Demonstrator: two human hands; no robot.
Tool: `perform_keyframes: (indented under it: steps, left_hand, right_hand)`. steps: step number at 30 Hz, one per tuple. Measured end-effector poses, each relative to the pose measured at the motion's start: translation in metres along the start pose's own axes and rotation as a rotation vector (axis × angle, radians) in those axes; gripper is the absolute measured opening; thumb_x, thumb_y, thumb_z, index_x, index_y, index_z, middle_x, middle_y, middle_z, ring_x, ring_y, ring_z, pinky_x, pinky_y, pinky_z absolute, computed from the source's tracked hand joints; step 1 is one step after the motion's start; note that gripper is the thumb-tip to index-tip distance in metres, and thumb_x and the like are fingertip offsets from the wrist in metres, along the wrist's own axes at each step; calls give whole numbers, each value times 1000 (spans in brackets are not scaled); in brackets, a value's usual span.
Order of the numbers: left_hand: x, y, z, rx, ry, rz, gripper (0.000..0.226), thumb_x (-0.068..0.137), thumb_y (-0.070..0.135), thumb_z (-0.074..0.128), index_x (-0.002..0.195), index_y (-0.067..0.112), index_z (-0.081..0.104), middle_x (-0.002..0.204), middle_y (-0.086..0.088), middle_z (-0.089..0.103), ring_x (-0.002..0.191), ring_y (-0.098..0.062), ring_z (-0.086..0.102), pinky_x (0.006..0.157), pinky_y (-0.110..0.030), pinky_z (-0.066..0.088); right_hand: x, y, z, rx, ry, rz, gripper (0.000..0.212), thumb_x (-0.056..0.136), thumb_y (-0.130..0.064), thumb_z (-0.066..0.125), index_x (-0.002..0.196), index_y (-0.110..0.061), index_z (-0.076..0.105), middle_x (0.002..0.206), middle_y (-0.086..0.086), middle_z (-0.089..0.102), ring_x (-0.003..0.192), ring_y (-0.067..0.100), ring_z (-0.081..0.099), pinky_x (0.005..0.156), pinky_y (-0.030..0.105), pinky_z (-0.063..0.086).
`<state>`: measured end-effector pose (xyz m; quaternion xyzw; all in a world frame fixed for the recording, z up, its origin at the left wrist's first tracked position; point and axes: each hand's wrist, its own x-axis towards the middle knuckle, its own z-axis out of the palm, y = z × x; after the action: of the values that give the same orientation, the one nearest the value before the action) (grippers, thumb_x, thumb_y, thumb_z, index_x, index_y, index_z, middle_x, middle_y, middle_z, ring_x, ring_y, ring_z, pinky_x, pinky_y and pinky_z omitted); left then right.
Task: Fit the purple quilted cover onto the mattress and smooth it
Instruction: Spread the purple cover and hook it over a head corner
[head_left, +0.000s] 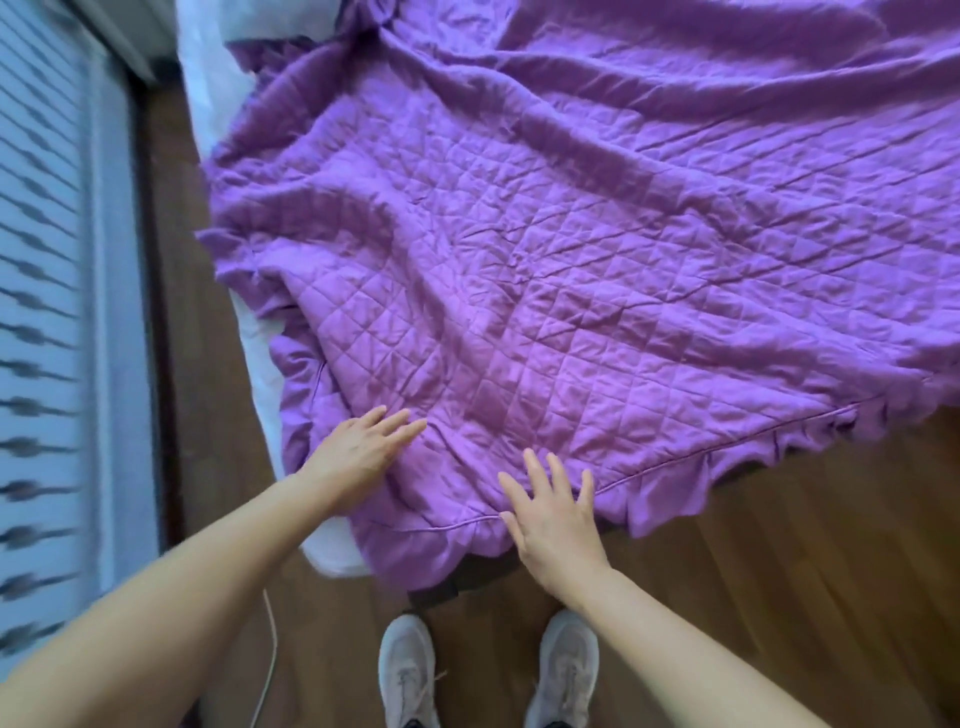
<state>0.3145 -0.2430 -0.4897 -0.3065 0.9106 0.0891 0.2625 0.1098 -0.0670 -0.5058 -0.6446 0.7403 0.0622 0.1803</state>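
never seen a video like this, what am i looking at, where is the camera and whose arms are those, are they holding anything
There is no machine here, only a person making a bed. The single picture comes from a wide-angle camera worn on the person's head, looking forward and down. So the two bare arms reaching in from the bottom are the wearer's own, and the pale shoes are their feet on the wooden floor. On the bed lies a purple quilted cover with a ruffled edge, full of creases. The white mattress shows bare at the near left corner, so the cover is not fitted there. The left hand lies flat on the cover near that corner. The right hand rests with fingers spread on the near edge. Neither holds anything.
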Motion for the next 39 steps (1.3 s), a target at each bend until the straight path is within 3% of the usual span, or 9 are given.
perform_keyframes:
  steps: [4, 10, 15, 20, 22, 29, 31, 34, 39]
  left_hand:
    - [-5, -53, -39, 75, 267, -32, 55, 57, -7, 56, 111, 5, 63, 115, -12, 66, 107, -33, 63, 81, -45, 52]
    - [1, -131, -48, 125, 213, 54, 47, 78, -4, 55, 122, 9, 58, 134, -11, 52, 134, -32, 38, 104, -48, 32]
    - [17, -160, -43, 393, 138, 285, 46, 67, 14, 77, 110, 28, 68, 120, -8, 63, 118, -32, 54, 96, -49, 42]
    - [19, -160, -35, 370, 289, 526, 12, 70, 18, 64, 76, 24, 73, 104, -6, 68, 103, -29, 63, 98, -46, 37]
    - [13, -166, -33, 312, 331, 569, 17, 68, 18, 56, 74, 23, 72, 109, -8, 67, 108, -29, 61, 100, -44, 32]
    - [-78, -211, 56, 143, 396, 748, 13, 81, 17, 42, 89, 20, 51, 147, -7, 36, 145, -23, 8, 114, -43, 17]
    - [-93, -207, 75, 115, 365, 706, 15, 78, 19, 40, 92, 21, 44, 144, -7, 39, 141, -23, 25, 112, -39, 18]
    - [-87, -195, 74, 77, 285, 652, 24, 71, 18, 38, 92, 19, 49, 119, -8, 65, 108, -30, 63, 94, -42, 47]
    - [-76, -200, 59, 82, 215, 695, 29, 76, 27, 40, 85, 19, 67, 107, 2, 71, 96, -21, 69, 81, -29, 54]
  right_hand:
    - [17, -49, -12, 95, 163, -38, 41, 66, -30, 79, 103, -24, 62, 129, 13, 57, 118, 35, 54, 91, 64, 41]
    - [43, -148, -10, 97, 123, -30, 38, 63, -43, 79, 90, -23, 62, 129, 10, 56, 121, 35, 52, 93, 63, 39]
    - [70, -207, -7, 83, 60, 172, 68, 52, -55, 81, 107, -18, 68, 129, 14, 57, 116, 42, 53, 94, 66, 37]
    - [83, -213, -7, 70, 135, 245, 5, 72, -17, 66, 69, -20, 63, 121, 13, 63, 108, 39, 59, 91, 61, 43]
    - [76, -210, 0, 122, 210, 202, 20, 79, -19, 44, 71, -21, 62, 125, 11, 61, 112, 36, 58, 92, 60, 43]
    - [20, -238, 35, 88, 367, -73, 31, 65, -9, 57, 92, -21, 66, 125, 11, 62, 115, 37, 58, 92, 63, 42]
    - [11, -248, 45, 123, 316, -59, 34, 68, -12, 45, 94, -21, 66, 121, 9, 64, 112, 34, 60, 90, 61, 45]
    - [9, -250, 48, 148, 256, -24, 35, 70, -14, 39, 95, -22, 63, 117, 7, 65, 109, 32, 62, 87, 59, 49]
    - [5, -248, 40, 152, 257, -44, 33, 73, -17, 41, 93, -23, 67, 111, 3, 68, 103, 24, 65, 82, 52, 53]
